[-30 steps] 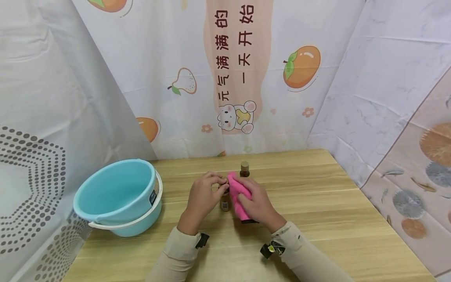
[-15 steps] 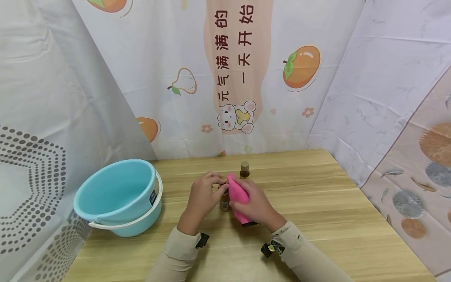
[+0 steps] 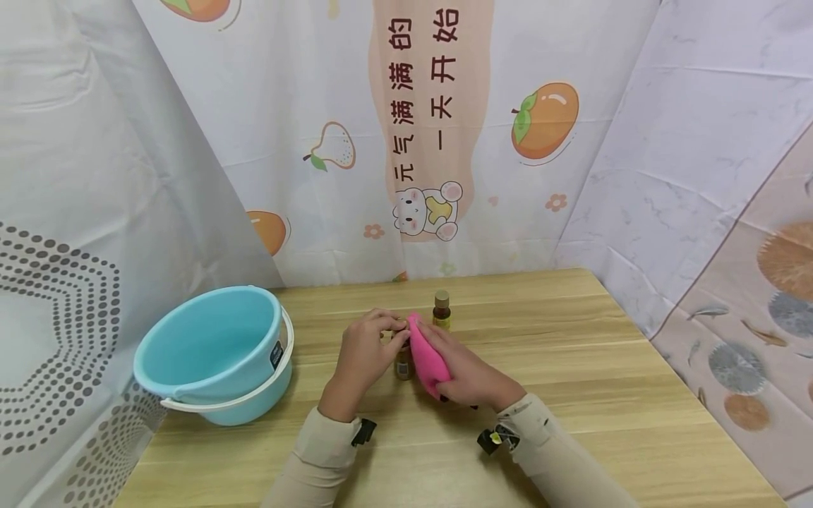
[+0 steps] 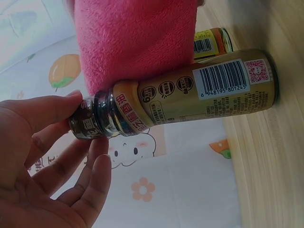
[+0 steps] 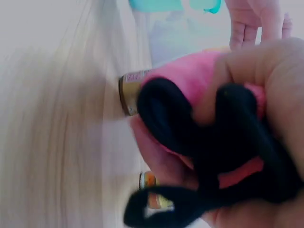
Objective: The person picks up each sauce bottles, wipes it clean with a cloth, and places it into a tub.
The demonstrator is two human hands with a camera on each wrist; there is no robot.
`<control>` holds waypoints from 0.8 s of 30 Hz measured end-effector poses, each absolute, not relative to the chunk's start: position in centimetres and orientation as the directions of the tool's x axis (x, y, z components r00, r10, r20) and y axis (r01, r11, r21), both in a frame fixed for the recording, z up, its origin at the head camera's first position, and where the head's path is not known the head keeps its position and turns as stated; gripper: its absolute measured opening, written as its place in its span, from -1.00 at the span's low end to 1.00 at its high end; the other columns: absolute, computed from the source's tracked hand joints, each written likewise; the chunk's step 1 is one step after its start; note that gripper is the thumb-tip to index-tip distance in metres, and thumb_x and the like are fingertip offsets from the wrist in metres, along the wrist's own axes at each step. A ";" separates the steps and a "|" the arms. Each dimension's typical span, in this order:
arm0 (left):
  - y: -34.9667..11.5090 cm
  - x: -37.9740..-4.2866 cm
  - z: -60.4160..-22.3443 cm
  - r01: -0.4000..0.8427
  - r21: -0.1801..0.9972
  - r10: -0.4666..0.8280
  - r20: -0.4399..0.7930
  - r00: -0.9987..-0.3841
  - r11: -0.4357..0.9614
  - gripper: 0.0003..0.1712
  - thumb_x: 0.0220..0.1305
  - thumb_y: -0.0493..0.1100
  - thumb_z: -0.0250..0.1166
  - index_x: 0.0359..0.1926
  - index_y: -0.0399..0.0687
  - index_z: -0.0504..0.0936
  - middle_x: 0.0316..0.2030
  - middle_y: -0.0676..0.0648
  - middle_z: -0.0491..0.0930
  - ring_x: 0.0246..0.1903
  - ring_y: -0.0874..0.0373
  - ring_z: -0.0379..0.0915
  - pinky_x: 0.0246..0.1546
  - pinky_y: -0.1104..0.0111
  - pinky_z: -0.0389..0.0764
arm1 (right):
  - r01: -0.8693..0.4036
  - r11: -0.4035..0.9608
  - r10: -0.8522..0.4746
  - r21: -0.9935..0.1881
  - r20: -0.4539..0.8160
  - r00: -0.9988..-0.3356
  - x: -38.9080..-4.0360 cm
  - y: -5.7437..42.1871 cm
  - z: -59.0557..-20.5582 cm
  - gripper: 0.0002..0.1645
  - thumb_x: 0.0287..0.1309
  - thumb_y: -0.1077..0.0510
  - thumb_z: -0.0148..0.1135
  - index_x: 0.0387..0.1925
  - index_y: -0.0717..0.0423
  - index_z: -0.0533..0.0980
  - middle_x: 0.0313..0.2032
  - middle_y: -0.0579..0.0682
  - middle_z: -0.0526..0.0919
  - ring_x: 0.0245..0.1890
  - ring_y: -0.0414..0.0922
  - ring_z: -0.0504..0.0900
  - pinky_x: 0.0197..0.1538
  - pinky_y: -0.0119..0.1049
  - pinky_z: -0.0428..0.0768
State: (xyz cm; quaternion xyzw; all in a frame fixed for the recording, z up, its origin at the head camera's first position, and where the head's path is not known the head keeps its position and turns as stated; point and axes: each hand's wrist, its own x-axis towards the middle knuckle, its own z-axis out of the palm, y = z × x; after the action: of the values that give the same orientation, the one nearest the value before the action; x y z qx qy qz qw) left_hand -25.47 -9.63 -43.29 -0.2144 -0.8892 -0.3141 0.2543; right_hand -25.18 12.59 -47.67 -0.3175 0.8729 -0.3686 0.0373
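A bottle [image 4: 223, 80] with a gold label and a dark cap stands upright on the table. My left hand [image 3: 368, 349] pinches its cap [image 4: 88, 118] between thumb and fingers. My right hand [image 3: 473, 374] grips a fuzzy pink cloth [image 3: 430, 361], which lies against the side of this bottle. Black trim [image 5: 166, 114] edges the cloth and hangs in loops near the right palm. Behind the right hand stands a second, yellow-labelled bottle [image 3: 441, 310], its lower part hidden in the head view.
Light blue buckets [image 3: 212, 346], one apparently inside another, with a white handle, stand at the table's left. The wooden table [image 3: 603, 395] reaches back to a printed curtain [image 3: 286, 197].
My right hand has turned and shifted slightly to the right, bunching the cloth differently along the bottle's side. The left hand keeps its place on the cap.
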 end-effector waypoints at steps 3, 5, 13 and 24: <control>-9.6 -25.5 -43.3 0.538 0.453 0.216 0.587 -0.780 0.711 -0.88 0.23 -0.12 0.55 -0.22 0.01 0.87 -0.17 0.07 0.78 -0.24 0.18 0.71 -0.28 0.36 0.69 | -0.536 0.534 -0.559 -0.654 0.203 -0.804 -25.5 12.7 -47.8 0.35 -0.07 0.53 0.28 0.65 -0.33 0.00 0.50 -0.10 0.30 0.14 -0.07 0.51 0.06 -0.15 0.61; -9.6 -25.5 -43.3 0.535 0.458 0.211 0.586 -0.782 0.710 -0.88 0.22 -0.12 0.55 -0.22 0.01 0.87 -0.17 0.07 0.78 -0.24 0.18 0.71 -0.29 0.35 0.69 | -0.550 0.550 -0.539 -0.629 0.237 -0.808 -25.6 12.7 -48.0 0.24 -0.07 0.55 0.27 0.60 -0.27 0.18 0.29 -0.08 0.54 0.03 -0.11 0.55 0.02 -0.15 0.62; -9.5 -25.5 -43.2 0.531 0.492 0.204 0.572 -0.794 0.690 -0.87 0.18 -0.16 0.57 -0.22 0.00 0.87 -0.15 0.06 0.78 -0.21 0.16 0.72 -0.27 0.33 0.71 | -0.547 0.642 -0.482 -0.537 0.272 -0.833 -25.5 12.2 -48.9 -0.08 0.03 0.19 0.37 0.49 -0.16 0.40 -0.12 -0.05 0.64 -0.23 -0.19 0.50 -0.27 -0.32 0.51; -9.6 -25.5 -43.3 0.537 0.485 0.217 0.569 -0.793 0.691 -0.87 0.21 -0.13 0.56 -0.21 0.01 0.87 -0.13 0.06 0.78 -0.18 0.16 0.73 -0.27 0.32 0.73 | -0.572 0.632 -0.471 -0.523 0.327 -0.819 -26.0 12.1 -49.9 -0.18 0.08 0.14 0.49 0.41 -0.23 0.49 0.04 -0.11 0.73 -0.16 -0.22 0.63 -0.12 -0.26 0.61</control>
State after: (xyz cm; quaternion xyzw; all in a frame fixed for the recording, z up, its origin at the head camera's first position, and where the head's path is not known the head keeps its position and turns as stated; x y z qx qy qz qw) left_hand -25.47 -9.60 -43.27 -0.2124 -0.8872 -0.3310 0.2414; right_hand -26.00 12.14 -49.85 -0.2898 0.8997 -0.3166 -0.0798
